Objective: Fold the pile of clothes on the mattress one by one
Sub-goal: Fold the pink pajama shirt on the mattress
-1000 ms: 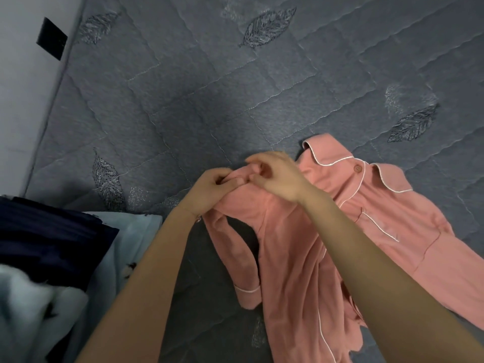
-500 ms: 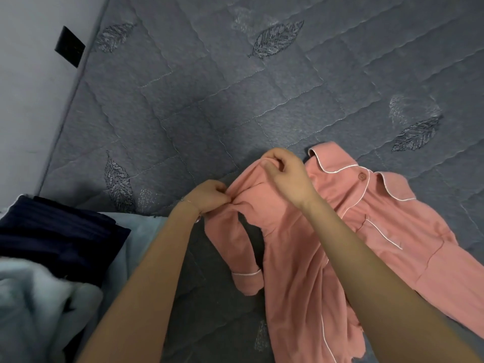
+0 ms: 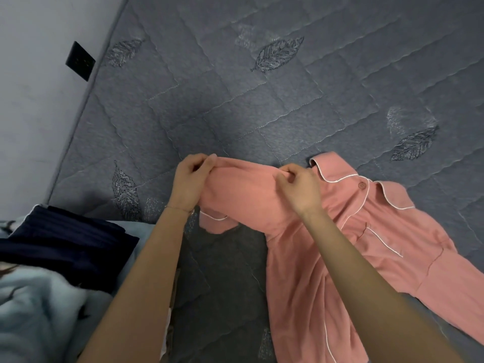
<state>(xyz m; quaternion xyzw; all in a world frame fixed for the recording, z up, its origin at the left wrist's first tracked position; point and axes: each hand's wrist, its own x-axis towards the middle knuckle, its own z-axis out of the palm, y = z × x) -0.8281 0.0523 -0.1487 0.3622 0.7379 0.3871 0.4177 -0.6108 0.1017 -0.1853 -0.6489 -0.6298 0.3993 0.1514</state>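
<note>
A salmon-pink pyjama shirt (image 3: 366, 231) with white piping and a collar lies on the grey quilted mattress (image 3: 235, 100), front side up. Its left sleeve (image 3: 243, 195) is lifted and stretched sideways between my hands. My left hand (image 3: 191, 182) pinches the sleeve near its cuff end, and the white-trimmed cuff hangs just below my wrist. My right hand (image 3: 298, 187) pinches the sleeve near the shoulder, beside the collar. The shirt's lower part runs under my right forearm toward the bottom edge of the view.
A pile of other clothes sits at the lower left: a dark navy garment (image 3: 62, 239) on top of light blue fabric (image 3: 44, 310). A wall (image 3: 39, 100) with a black socket plate (image 3: 80, 61) borders the mattress on the left. Bare mattress stretches beyond the shirt.
My hands have moved apart, the left one going left, and the bunched sleeve is now pulled out straight between them. The view has shifted slightly right and down.
</note>
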